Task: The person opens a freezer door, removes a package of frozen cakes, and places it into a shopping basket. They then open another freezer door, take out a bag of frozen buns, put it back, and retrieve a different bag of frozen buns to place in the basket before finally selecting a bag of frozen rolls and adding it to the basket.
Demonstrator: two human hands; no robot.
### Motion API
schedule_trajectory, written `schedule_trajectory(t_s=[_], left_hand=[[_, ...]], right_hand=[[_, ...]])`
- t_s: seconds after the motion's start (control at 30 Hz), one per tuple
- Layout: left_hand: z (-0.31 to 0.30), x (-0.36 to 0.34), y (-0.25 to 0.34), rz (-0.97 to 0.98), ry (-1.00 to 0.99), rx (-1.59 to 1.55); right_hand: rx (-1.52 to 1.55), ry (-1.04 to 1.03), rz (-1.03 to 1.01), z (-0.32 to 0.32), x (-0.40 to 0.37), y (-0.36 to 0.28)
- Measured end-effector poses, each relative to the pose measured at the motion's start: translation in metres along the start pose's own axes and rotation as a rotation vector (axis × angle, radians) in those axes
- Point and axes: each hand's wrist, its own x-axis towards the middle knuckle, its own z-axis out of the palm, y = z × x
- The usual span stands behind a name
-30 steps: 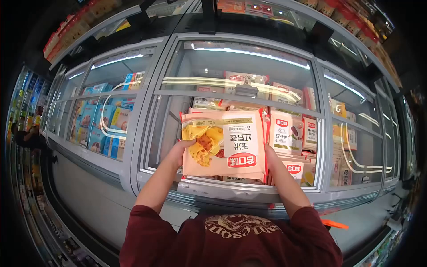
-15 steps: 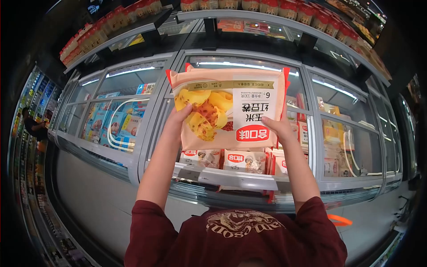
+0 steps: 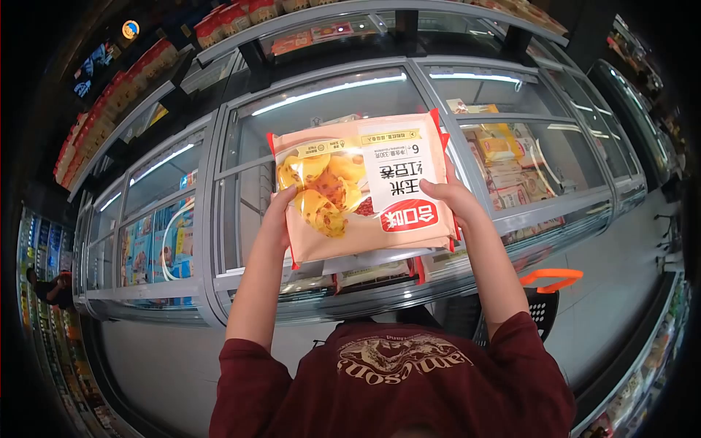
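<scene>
Head cam: L hand (image 3: pixel 280 212) & R hand (image 3: pixel 451 198) are gripping pink frozen-food pkg (image 3: pixel 365 228) by its side edges, thumbs pressing on front, above glass-topped freezer (image 3: pixel 212 219).

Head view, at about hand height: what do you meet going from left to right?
Person in the aisle → blue boxes in the freezer → left hand → pink food packet, held up by both hands → right hand → orange basket handle.

The pack (image 3: pixel 358 190) carries a red "合口味" logo, "玉米红豆卷" and, seemingly, a "6", all upside down.
</scene>
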Motion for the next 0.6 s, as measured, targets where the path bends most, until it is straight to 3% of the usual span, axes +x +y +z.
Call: schedule_trajectory(t_s=[0.17, 0.27, 0.37, 0.43, 0.6], left_hand=[[0.015, 0.016, -0.038, -0.211, -0.144, 0.033], [0.059, -0.006, -0.061, -0.399, -0.225, -0.019], [0.099, -0.019, -0.097, -0.426, -0.355, 0.137], [0.128, -0.03, -0.119, -0.514, -0.454, 0.141], [0.186, -0.063, -0.196, -0.592, -0.577, 0.179]], right_hand=[[0.195, 0.21, -0.074, -0.01, -0.101, 0.015], [0.286, 0.453, -0.076, -0.021, -0.17, 0.031], [0.339, 0.533, -0.158, -0.031, -0.237, 0.029], [0.358, 0.7, -0.112, -0.042, -0.28, 0.029], [0.413, 0.79, -0.087, -0.094, -0.366, 0.041]])
